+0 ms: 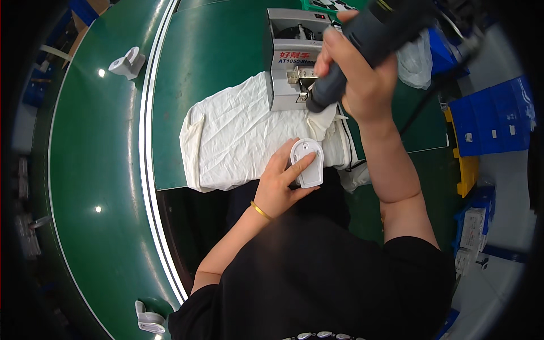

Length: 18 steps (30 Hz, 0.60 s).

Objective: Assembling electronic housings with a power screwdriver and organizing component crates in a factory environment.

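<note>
Shirt (334,277), black, at lower edge, forearms reaching forward from it. Right hand (368,79) raised, clenched around dark electric screwdriver (371,37), nose angled down-left toward machine front; tip contact can't tell. Left hand (277,181), yellow band (261,211) at wrist, grasping white plastic part (309,174): thumb pressed on its recessed face, fingers along the left side and narrower near end. Part sits at near edge of white cloth (238,130), rounded end pointing away; resting or lifted, can't tell. Screwdriver nose beyond part, apart from it.

Cloth spread over green bench (215,51), crumpled at right. Past it, grey box-shaped machine (286,93), metal fitting on front, open top. Pale rail (145,136) left of bench, then long green surface (107,170) with two white pieces: one near bottom (149,320), one farther up (129,63). Right side: blue bins (490,124); clear plastic bag (415,63) right of machine, beyond the right hand
</note>
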Each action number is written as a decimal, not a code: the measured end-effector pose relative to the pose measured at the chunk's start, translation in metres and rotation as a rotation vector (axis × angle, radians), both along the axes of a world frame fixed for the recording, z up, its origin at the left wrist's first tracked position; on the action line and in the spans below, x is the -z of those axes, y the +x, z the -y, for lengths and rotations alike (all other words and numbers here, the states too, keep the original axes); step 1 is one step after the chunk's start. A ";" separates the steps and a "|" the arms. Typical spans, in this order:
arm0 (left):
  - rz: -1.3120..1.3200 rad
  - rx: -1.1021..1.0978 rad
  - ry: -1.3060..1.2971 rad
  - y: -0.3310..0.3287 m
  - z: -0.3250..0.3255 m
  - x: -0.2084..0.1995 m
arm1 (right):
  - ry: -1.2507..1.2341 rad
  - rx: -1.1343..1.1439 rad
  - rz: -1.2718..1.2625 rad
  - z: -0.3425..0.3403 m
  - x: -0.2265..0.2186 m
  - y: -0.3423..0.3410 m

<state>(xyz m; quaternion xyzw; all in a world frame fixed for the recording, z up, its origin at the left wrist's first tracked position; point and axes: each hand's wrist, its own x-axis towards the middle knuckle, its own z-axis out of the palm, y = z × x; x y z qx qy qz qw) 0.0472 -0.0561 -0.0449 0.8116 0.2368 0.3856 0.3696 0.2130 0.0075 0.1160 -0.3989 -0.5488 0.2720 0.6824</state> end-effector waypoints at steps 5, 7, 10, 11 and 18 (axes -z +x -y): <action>0.020 -0.025 0.006 -0.001 0.000 0.004 | -0.034 -0.083 0.332 0.054 -0.010 -0.014; 0.034 -0.029 0.014 0.000 0.000 0.006 | -0.046 -0.090 0.301 0.062 -0.008 -0.019; 0.049 -0.030 0.028 0.000 0.000 0.009 | -0.049 -0.089 0.327 0.065 -0.003 -0.021; 0.046 -0.026 0.025 0.000 0.001 0.008 | -0.048 -0.089 0.328 0.065 -0.001 -0.022; 0.033 -0.030 0.030 -0.001 0.001 0.005 | -0.048 -0.087 0.339 0.062 0.010 -0.021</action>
